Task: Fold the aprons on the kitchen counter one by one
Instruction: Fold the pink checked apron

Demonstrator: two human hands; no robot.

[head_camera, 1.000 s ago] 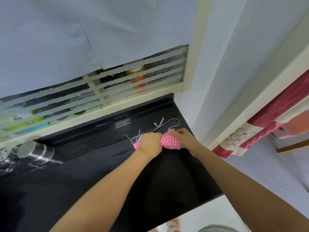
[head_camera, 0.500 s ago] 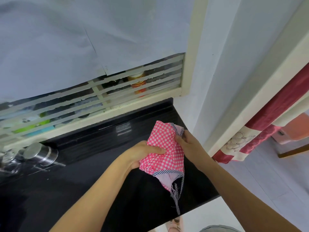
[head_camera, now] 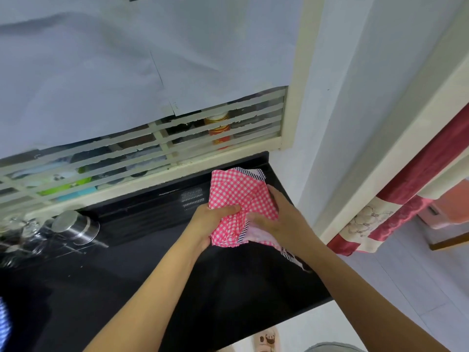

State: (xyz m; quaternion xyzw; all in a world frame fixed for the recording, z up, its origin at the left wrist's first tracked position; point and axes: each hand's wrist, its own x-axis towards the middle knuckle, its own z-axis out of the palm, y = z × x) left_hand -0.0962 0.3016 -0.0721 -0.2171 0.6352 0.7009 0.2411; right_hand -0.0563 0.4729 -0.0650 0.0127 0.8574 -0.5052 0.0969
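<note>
A pink checked apron is held bunched above the far right corner of the black counter. It is gripped at its left edge by the left hand, thumb curled over the cloth, and its lower right part is clutched by the right hand. A striped trim is seen trailing below the right wrist.

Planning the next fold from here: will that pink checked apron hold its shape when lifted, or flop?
Probably flops: the pink checked apron bunches and creases where the left hand grips it. Likely light, being thin cloth that folds over itself. Its striped tie trails below the right hand, so it may drag across the black counter.
</note>
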